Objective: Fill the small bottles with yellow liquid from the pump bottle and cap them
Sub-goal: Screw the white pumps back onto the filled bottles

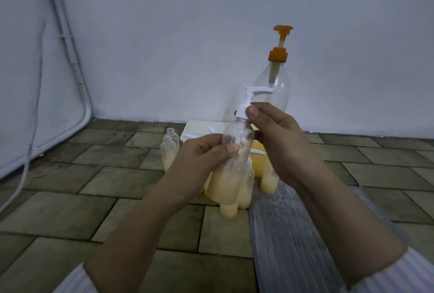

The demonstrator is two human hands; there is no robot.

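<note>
— Yellow liquid fills the lower part of the small bottle you hold up over the tiled floor; is that the one being capped?

— Yes. Your left hand grips its clear body, thumb across the front, and your right hand pinches the white pump cap seated on its neck, spout pointing right. The upper half of the bottle is clear and looks empty.

— What stands just behind your hands?

— Right below and behind the held bottle you have a cluster of filled bottles on the floor, each with pale yellow liquid in the bottom; your hands hide their tops. One more filled bottle stands just right of them, at the edge of the grey ribbed mat.

— And farther back?

— To the left, two uncapped bottles stand together, the nearer one with a little yellow at its base. Behind them sits a white tray holding loose white pump caps. A yellow container shows partly behind your right hand. Farthest, near the wall, stands the large pump bottle with its orange pump raised; the visible part of its clear body looks empty.
</note>
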